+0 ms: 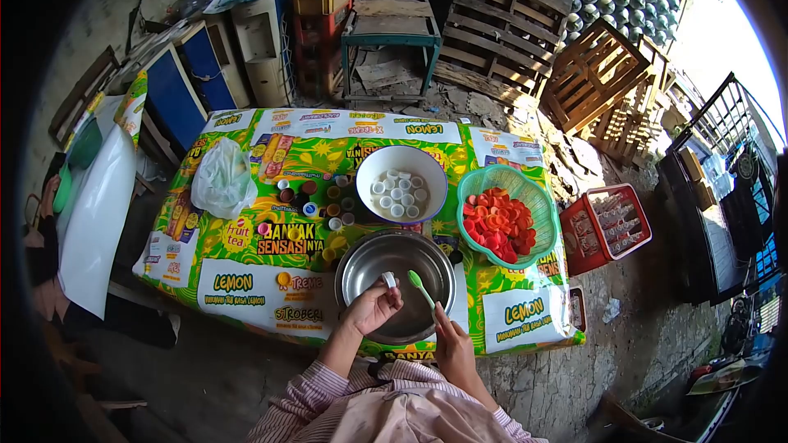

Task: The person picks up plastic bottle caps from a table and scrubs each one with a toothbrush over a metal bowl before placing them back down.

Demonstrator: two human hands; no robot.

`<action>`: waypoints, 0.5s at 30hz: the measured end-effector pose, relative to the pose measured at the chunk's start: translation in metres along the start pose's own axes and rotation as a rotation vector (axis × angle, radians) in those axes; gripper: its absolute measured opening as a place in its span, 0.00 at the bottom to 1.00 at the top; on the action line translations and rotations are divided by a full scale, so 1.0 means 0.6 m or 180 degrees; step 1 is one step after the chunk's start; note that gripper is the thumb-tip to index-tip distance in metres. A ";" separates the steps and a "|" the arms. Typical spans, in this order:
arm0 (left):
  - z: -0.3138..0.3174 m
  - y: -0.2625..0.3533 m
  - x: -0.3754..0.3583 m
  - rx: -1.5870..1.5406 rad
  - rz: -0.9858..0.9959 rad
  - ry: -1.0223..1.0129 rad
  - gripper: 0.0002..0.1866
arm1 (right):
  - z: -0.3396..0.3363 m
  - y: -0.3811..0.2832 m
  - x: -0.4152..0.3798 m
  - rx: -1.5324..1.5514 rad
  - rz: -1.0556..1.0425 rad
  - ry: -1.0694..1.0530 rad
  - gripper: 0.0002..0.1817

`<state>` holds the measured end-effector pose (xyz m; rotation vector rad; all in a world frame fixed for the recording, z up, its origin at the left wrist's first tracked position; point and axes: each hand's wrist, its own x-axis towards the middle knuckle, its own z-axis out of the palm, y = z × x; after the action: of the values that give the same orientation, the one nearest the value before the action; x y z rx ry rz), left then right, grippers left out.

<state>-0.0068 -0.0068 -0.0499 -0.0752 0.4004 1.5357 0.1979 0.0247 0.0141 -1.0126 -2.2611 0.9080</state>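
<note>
Over the near rim of a steel basin [348,266], my left hand [373,309] pinches a small white bottle cap [389,280]. My right hand [452,343] grips a green-and-white toothbrush [419,285], its bristle end pointing up and left toward the cap, a short gap apart. Behind the basin stands a white bowl with a blue rim [371,166], with several white caps [397,194] in it. To the right, a green plastic basket [471,183] holds a heap of red caps [497,223]. Loose caps in mixed colours [309,187] lie left of the bowl.
A printed plastic cloth [271,279] covers the table. A white plastic bag [223,178] sits at its left. Beyond the right edge is a red basket [607,226] of packed items. Wooden pallets [505,25], a small table [392,25] and stacked crates [320,25] stand behind.
</note>
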 end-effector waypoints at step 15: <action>0.051 0.024 -0.015 0.6006 0.1564 0.0649 0.07 | -0.013 0.018 -0.022 -0.0700 0.0328 -0.0097 0.26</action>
<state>-0.0147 -0.0055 -0.0158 1.4079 1.9493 1.0390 0.2160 0.0229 0.0090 -1.2283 -2.3923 0.7311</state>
